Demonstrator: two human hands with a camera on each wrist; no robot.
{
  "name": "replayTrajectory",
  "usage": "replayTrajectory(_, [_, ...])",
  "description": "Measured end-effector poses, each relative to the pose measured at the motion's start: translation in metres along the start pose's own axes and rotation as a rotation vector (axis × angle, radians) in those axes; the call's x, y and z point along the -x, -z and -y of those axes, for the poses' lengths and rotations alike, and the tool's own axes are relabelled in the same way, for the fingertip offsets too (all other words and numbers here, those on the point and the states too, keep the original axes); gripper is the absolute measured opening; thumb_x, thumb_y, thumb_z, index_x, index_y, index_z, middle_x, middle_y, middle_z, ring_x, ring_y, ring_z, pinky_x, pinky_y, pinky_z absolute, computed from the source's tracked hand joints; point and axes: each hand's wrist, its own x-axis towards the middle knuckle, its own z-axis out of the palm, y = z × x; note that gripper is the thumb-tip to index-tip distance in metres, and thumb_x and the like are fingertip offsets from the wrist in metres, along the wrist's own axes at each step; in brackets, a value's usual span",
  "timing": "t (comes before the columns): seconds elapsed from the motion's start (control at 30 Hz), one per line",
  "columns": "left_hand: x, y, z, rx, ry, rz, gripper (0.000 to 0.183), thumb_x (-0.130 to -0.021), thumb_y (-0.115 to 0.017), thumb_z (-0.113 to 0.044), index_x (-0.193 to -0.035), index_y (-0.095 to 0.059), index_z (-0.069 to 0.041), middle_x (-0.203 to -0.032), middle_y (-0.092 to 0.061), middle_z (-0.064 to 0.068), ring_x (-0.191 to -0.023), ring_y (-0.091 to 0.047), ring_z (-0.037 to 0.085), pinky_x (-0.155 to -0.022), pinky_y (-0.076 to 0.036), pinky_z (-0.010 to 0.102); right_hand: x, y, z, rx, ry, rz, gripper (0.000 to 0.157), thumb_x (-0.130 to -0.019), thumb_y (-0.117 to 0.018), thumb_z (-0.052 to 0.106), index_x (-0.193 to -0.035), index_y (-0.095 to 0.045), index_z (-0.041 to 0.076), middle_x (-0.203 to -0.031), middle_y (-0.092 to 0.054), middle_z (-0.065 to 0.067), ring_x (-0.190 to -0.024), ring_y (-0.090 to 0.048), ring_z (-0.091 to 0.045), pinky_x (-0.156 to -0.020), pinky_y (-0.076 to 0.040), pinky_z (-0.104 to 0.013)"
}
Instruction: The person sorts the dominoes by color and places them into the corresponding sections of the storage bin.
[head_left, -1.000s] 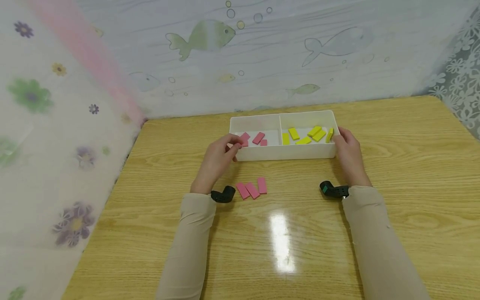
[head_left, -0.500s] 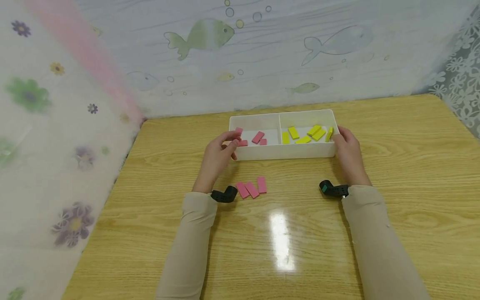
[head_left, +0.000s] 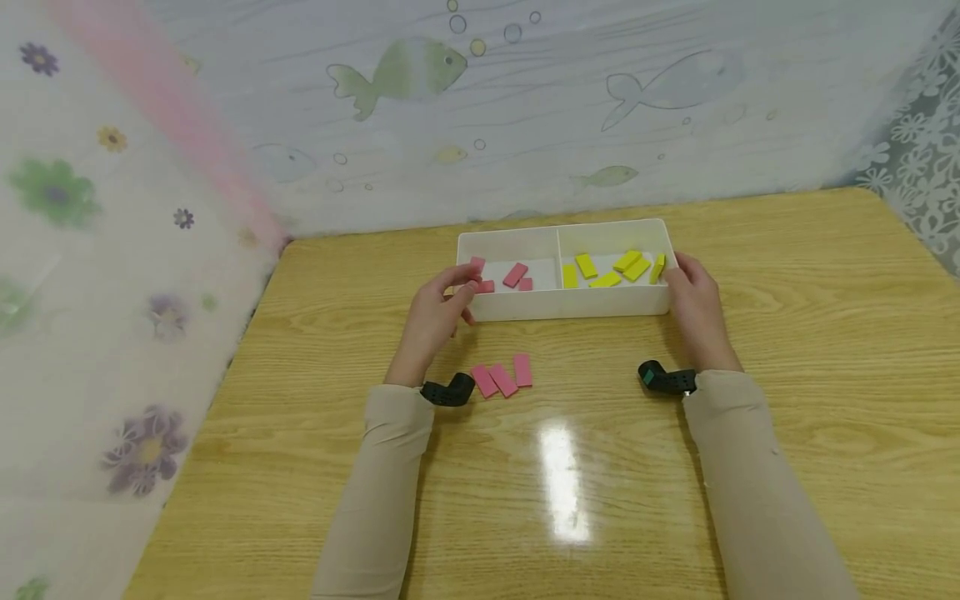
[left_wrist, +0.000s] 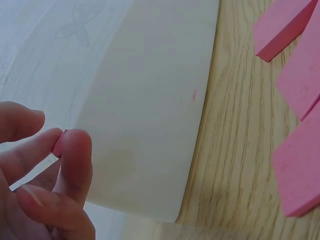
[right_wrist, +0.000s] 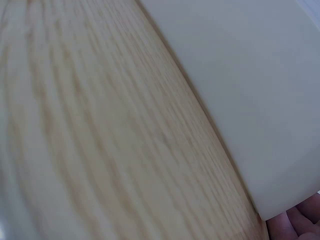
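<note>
A long white box (head_left: pixel 570 305) with two compartments stands toward the back of the table. My left hand (head_left: pixel 433 312) is at its left front corner, pinching a small pink tile (left_wrist: pixel 58 145) between thumb and finger; most of the tile is hidden by the fingertips. Several pink tiles, one a whole pink tile (head_left: pixel 515 275), lie in the left compartment. The right compartment has several yellow tiles (head_left: pixel 586 266). My right hand (head_left: pixel 699 312) grips the box's right end, thumb at the front corner and fingers along the outer side.
In front of the box, three loose pink tiles, the middle pink tile (head_left: pixel 504 381) among them, lie on the wooden table (head_left: pixel 600 467). Behind the table rises a wall (head_left: pixel 525 150) covered with fish drawings; another flowered wall (head_left: pixel 75 333) borders the left side.
My left fingers have shifted slightly left at the box corner, and the pink tiles by them sit a little differently. The right hand keeps its place.
</note>
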Motion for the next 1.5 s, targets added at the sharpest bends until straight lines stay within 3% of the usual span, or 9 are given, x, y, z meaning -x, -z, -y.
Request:
replayTrajectory(0.3, [0.001,0.001,-0.001,0.012,-0.037,0.032,0.039,-0.091,-0.049,-0.029,-0.128,-0.044,-0.039,-0.13,-0.046,-0.01,-0.072,-0.061,0.032,-0.039,-0.037,0.027,-0.002,0.001,-0.002,-0.019,0.016,0.002,0.052,-0.092,-0.032,0.035,-0.14,-0.028,0.015,-0.142,-0.029,-0.002,-0.124,-0.028,-0.015,-0.101,-0.024,-0.04])
replayTrajectory(0.37, [0.001,0.002,-0.002,0.013,-0.03,0.04,0.04,-0.091,-0.049,-0.029,-0.13,-0.043,-0.038,-0.131,-0.045,-0.009,-0.073,-0.061,0.032,-0.039,-0.037,0.026,-0.001,0.001,-0.002,-0.016,0.013,0.002,0.052,-0.092,-0.032,0.035,-0.14,-0.028,0.016,-0.142,-0.029,-0.002,-0.124,-0.028,-0.016,-0.102,-0.023,-0.041])
replayTrajectory(0.47, [0.01,0.004,-0.018,-0.002,-0.012,0.053,0.043,-0.092,-0.048,-0.026,-0.134,-0.04,-0.032,-0.133,-0.043,-0.007,-0.073,-0.06,0.029,-0.039,-0.035,0.022,-0.001,0.001,-0.002,-0.006,0.013,0.0,0.052,-0.092,-0.032,0.036,-0.14,-0.028,0.016,-0.142,-0.029,-0.002,-0.124,-0.028,-0.016,-0.101,-0.024,-0.041])
replayTrajectory(0.53, [0.01,0.004,-0.017,-0.007,-0.014,0.059,0.043,-0.092,-0.047,-0.026,-0.134,-0.039,-0.03,-0.133,-0.043,-0.009,-0.074,-0.06,0.029,-0.039,-0.035,0.022,-0.001,0.001,-0.002,-0.002,0.012,-0.001,0.052,-0.092,-0.032,0.036,-0.14,-0.028,0.016,-0.142,-0.029,-0.002,-0.124,-0.028,-0.016,-0.101,-0.024,-0.041])
replayTrajectory(0.6, [0.009,0.003,-0.016,-0.011,-0.016,0.058,0.043,-0.092,-0.047,-0.025,-0.135,-0.039,-0.028,-0.132,-0.043,-0.01,-0.074,-0.06,0.029,-0.04,-0.036,0.023,0.0,0.001,-0.002,0.001,0.009,-0.001,0.052,-0.092,-0.031,0.036,-0.14,-0.028,0.016,-0.142,-0.029,-0.001,-0.124,-0.028,-0.016,-0.101,-0.024,-0.041])
replayTrajectory(0.7, [0.0,0.002,0.0,-0.001,-0.036,0.047,0.043,-0.091,-0.048,-0.029,-0.134,-0.039,-0.03,-0.128,-0.045,-0.014,-0.074,-0.061,0.031,-0.039,-0.037,0.026,-0.001,0.001,-0.002,0.001,0.005,-0.002,0.052,-0.092,-0.032,0.037,-0.14,-0.028,0.017,-0.142,-0.028,-0.001,-0.125,-0.028,-0.016,-0.101,-0.024,-0.04])
replayTrajectory(0.97, [0.002,0.005,0.001,0.038,-0.043,0.011,0.037,-0.089,-0.05,-0.038,-0.126,-0.045,-0.038,-0.12,-0.051,-0.01,-0.073,-0.061,0.03,-0.049,-0.043,0.045,0.0,0.0,0.0,-0.008,0.008,0.005,0.052,-0.092,-0.032,0.036,-0.14,-0.028,0.016,-0.142,-0.029,-0.003,-0.124,-0.028,-0.016,-0.102,-0.024,-0.041])
replayTrajectory(1.23, [0.001,0.008,-0.002,0.094,-0.072,-0.005,0.028,-0.089,-0.052,-0.037,-0.115,-0.052,-0.028,-0.101,-0.057,0.004,-0.076,-0.059,0.034,-0.06,-0.045,0.052,-0.001,0.001,-0.001,0.002,-0.005,-0.006,0.051,-0.093,-0.031,0.037,-0.14,-0.028,0.018,-0.142,-0.028,-0.001,-0.125,-0.027,-0.017,-0.102,-0.023,-0.041])
replayTrajectory(1.5, [0.001,0.008,-0.003,0.116,-0.087,0.11,0.023,-0.089,-0.052,-0.037,-0.106,-0.058,-0.022,-0.096,-0.059,0.013,-0.081,-0.06,0.031,-0.067,-0.046,0.053,-0.001,0.001,-0.002,-0.002,0.003,-0.002,0.051,-0.093,-0.031,0.036,-0.14,-0.028,0.017,-0.142,-0.029,-0.001,-0.125,-0.028,-0.016,-0.102,-0.023,-0.041])
